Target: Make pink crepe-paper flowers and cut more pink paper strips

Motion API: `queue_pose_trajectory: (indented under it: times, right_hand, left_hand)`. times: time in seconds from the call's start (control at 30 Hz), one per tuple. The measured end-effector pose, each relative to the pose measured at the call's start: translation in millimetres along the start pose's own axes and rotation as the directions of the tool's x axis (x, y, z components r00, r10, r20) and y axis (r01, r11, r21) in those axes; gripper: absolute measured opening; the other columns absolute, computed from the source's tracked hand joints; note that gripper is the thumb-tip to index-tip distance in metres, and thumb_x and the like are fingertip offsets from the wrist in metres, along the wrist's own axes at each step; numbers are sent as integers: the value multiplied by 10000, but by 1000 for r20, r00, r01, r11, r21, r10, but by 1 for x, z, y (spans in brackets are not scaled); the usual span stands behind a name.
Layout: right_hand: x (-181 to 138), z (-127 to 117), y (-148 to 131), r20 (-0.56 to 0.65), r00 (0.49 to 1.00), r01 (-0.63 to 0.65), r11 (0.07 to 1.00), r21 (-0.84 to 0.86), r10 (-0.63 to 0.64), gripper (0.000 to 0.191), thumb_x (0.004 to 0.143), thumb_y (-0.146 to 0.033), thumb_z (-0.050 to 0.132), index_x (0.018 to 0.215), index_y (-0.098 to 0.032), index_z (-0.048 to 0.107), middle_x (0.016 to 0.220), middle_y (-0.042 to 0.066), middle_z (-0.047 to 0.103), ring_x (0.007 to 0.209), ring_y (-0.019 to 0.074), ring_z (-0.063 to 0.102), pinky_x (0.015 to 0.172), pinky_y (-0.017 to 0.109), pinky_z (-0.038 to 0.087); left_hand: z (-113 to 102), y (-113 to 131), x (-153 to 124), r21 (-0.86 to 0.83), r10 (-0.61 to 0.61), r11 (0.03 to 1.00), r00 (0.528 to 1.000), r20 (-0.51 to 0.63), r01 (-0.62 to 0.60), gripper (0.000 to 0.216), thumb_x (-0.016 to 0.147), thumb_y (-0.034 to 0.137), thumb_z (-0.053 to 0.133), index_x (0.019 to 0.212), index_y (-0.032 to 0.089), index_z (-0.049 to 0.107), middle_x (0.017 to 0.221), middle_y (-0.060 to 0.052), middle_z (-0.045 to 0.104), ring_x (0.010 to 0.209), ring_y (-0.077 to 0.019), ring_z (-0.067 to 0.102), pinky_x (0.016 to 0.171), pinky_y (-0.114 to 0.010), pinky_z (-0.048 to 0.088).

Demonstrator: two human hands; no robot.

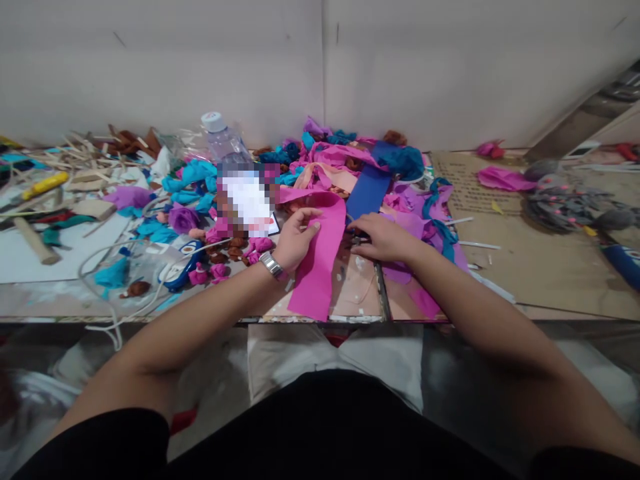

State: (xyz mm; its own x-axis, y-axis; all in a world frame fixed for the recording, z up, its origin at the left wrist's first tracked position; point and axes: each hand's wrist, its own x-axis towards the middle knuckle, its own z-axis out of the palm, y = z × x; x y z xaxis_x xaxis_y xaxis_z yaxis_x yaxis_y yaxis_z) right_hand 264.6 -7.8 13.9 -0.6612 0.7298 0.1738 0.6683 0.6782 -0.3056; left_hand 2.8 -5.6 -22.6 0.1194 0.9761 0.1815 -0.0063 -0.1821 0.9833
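Observation:
A long strip of bright pink crepe paper (320,267) runs from the pile down to the table's front edge, its upper end curling over. My left hand (296,241), with a metal watch at the wrist, grips the strip's left side between thumb and fingers. Just right of the strip is my right hand (380,238), its fingers curled round something small and dark that I cannot make out. Behind that hand lies a flat blue strip (369,193). Purple crepe paper (397,273) lies partly under my right forearm.
A lit phone (250,200), partly blurred, leans near a plastic bottle (225,143). Blue, brown and pink paper bundles, a white cable (113,310) and a blue tape dispenser (183,270) lie left. Wooden sticks fill the far left. Cardboard (500,260) and a grey netted bundle (557,200) are right.

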Motion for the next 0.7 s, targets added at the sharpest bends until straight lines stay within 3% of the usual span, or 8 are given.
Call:
queue_pose_trajectory:
  times: [0.17, 0.33, 0.47, 0.57, 0.63, 0.7]
  right_hand:
    - [3, 5, -3, 61, 998, -7, 998, 60, 3, 360, 903, -258, 717, 1242, -138, 729, 1156, 160, 778, 1052, 313, 688, 908, 389, 498]
    - [6, 12, -2, -93, 991, -83, 990, 112, 94, 298, 891, -178, 653, 1163, -133, 766, 1147, 172, 799, 1015, 304, 716, 887, 390, 506]
    - [10, 18, 1, -269, 938, -136, 946, 295, 218, 208, 895, -218, 628, 1010, -164, 793, 1037, 123, 808, 919, 256, 701, 858, 377, 507]
    - [13, 22, -6, -279, 897, -141, 822, 552, 342, 193, 884, -354, 690, 896, -178, 771, 878, 70, 778, 767, 208, 663, 740, 338, 503]
    - [14, 24, -13, -163, 891, -173, 647, 743, 424, 304, 870, -490, 732, 821, -190, 715, 685, 14, 687, 563, 152, 564, 563, 291, 441]
    - [14, 26, -22, -11, 879, -229, 442, 867, 477, 414, 827, -600, 780, 794, -214, 635, 514, -60, 530, 394, 104, 398, 408, 255, 295]
  left_hand:
    - [0, 0, 2, -56, -48, 997, 999, 18, 49, 307, 875, 281, 696, 1169, 202, 737, 1242, -67, 752, 1012, -172, 697, 920, -310, 564]
    - [0, 1, 2, -78, -101, 992, 994, 28, 103, 408, 884, 321, 684, 1267, 189, 736, 1322, -87, 750, 1014, -178, 714, 934, -332, 580]
    - [0, 0, 3, -99, -89, 991, 996, 25, 91, 436, 858, 289, 695, 1281, 191, 730, 1387, -90, 727, 1084, -184, 713, 983, -339, 579]
    - [1, 1, 2, -95, -64, 993, 997, 34, 67, 461, 833, 267, 706, 1288, 195, 718, 1415, -92, 710, 1120, -193, 706, 1003, -346, 574]
    - [1, 1, 2, -81, -53, 995, 998, 46, 57, 475, 834, 283, 710, 1302, 199, 699, 1397, -94, 710, 1097, -191, 705, 977, -339, 578]
    - [2, 1, 1, -77, -49, 996, 996, 79, 55, 494, 850, 315, 712, 1329, 205, 668, 1376, -94, 708, 1070, -188, 705, 955, -336, 580]
